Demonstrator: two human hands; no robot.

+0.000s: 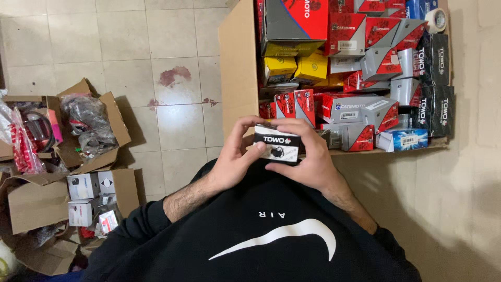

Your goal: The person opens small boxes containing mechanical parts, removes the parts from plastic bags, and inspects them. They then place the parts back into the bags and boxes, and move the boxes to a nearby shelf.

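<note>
A: What have we got in the hands?

B: We see both hands on one small black-and-white box [276, 145], held up in front of the chest. Left hand [236, 156] wraps the box's left end, thumb across the front face, fingers curled over the top. Right hand [308, 154] covers the right end and top edge, fingers folded down over it. Each grip is closed tight on the box, no gap showing.

A: Where is the box relative to everything else?

B: In the air, just in front of the near edge of a large open cardboard carton [237, 68]. It touches only the hands.

A: Carton contents?

B: Packed full of small product boxes: red-and-grey boxes [360, 107], yellow boxes [312, 65], black boxes [437, 102] along the right side, one blue-and-white box [404, 140] at the near right corner. A roll of tape [436, 20] sits at the top right.

A: Anything else?

B: Tiled floor [130, 47] with reddish stains. To the left, smaller open cardboard boxes [36, 201], some holding white boxes [82, 186], and clear plastic bags of parts [88, 122]. We're wearing a black sweatshirt [261, 245].
</note>
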